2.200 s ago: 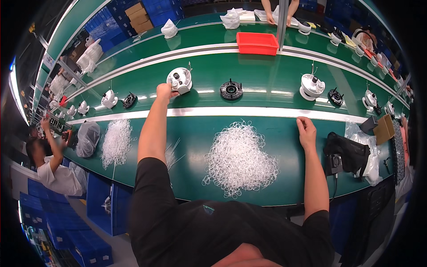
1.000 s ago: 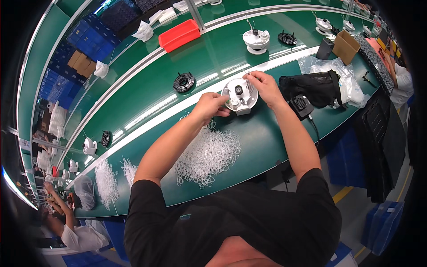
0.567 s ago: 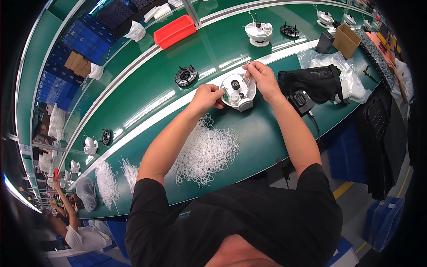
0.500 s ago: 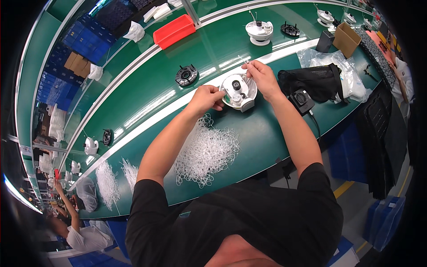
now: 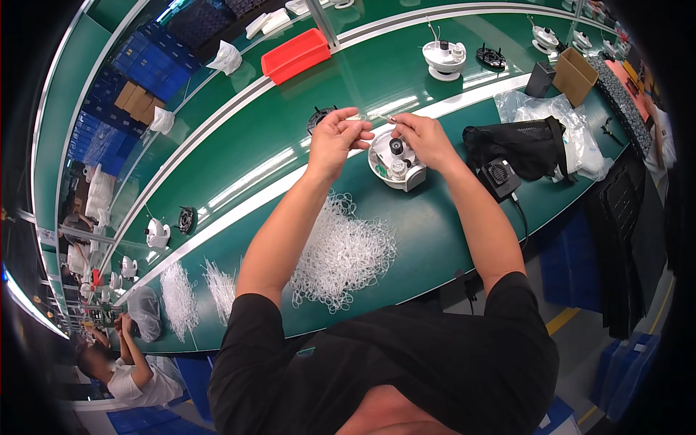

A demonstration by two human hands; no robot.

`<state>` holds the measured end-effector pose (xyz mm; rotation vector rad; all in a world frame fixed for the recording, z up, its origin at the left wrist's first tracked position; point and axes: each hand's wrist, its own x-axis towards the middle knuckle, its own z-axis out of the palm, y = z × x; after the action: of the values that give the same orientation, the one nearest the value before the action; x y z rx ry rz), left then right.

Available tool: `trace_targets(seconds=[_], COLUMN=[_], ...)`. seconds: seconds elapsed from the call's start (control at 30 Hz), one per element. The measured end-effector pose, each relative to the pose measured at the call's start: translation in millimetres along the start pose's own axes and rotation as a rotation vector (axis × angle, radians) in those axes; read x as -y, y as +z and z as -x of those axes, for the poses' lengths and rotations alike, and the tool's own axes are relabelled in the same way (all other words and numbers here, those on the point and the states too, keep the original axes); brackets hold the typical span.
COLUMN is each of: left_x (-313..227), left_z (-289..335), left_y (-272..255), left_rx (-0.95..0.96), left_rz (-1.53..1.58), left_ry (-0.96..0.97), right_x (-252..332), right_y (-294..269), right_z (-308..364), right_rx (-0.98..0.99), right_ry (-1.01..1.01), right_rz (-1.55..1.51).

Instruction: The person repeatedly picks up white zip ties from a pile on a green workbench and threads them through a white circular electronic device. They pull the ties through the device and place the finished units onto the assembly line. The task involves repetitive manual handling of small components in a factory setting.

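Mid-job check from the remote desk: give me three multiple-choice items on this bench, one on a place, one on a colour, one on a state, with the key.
1. Where does the pile of clear plastic rings lie?
A. On the green table, between the person and the white round housing
B. Inside the red tray
C. On the black bag

2. What colour is the shallow tray on the far belt?
A. Blue
B. Red
C. Yellow

3. How do the two hands stand?
A. Flat on the table
B. Raised above the housing, pinching a thin clear strand between them
C. Both buried in the ring pile

Key: 1 A, the pile sits on the table nearer the person than the housing. 2 B, the tray is plainly red. 3 B, left hand and right hand pinch something thin above the housing.
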<state>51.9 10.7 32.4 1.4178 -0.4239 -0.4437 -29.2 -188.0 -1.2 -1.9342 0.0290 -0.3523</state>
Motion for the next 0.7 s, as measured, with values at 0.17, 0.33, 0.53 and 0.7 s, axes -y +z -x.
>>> trace_targets(seconds=[0.17,0.33,0.53,0.7], left_x=[8.7,15.1,25.1,22.5], left_z=[-8.1,-12.1,-16.1,-21.6], left_y=[8.4,18.8,29.5,31.3], left_rx=[0.0,-0.059,0.043,0.004], left_rz=[0.077,0.021,-0.172,-0.413], left_ry=[-0.002,0.018,0.021,0.071], right_x=[2.7,1.0,-3.6,-4.4], right_y=[0.2,0.0,2.7,1.5], right_z=[2.6,4.5,3.3,6.4], right_rx=[-0.017,-0.021,-0.002,-0.034], right_ry=[0.006,-0.035,-0.054,-0.097], right_rz=[-0.028,-0.031,-0.075,-0.275])
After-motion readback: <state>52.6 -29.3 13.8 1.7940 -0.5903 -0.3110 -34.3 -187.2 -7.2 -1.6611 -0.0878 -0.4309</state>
